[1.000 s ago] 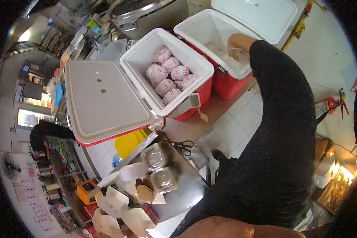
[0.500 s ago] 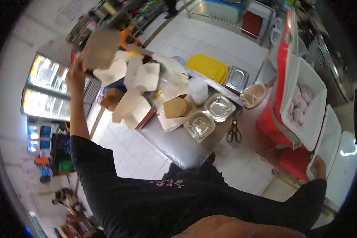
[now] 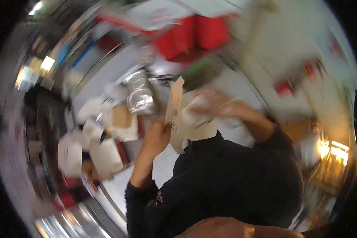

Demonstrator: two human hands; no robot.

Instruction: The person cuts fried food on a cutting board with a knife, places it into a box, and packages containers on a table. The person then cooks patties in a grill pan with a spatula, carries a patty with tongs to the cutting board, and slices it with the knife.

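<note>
Cardboard box (image 3: 177, 119), flaps up, held just in front of the dark shirt (image 3: 234, 178), clear of the table. Left hand (image 3: 156, 137) clamped on its near side wall, thumb showing on the printed face, other fingers mostly hidden. Box stands roughly upright; this hold seems meant to steady it and leave its mouth free toward the other hand.

Right hand (image 3: 214, 103) reaches across at the mouth, over a white bundle (image 3: 193, 114). Motion blur there: cannot tell whether the fingers close on the bundle, or whether it lies wholly inside. Pale, loose covering near the wrist, perhaps a thin glove, likely for cleanliness.

Beyond the left forearm, open cartons (image 3: 103, 156) crowd together, lids up, presumably so their insides are easy to reach. Just beside them, clear plastic tubs (image 3: 141, 101), set near one another.

Farther off, red coolers (image 3: 186, 37), side by side, probably grouped for reach from one spot. Contents not visible.
</note>
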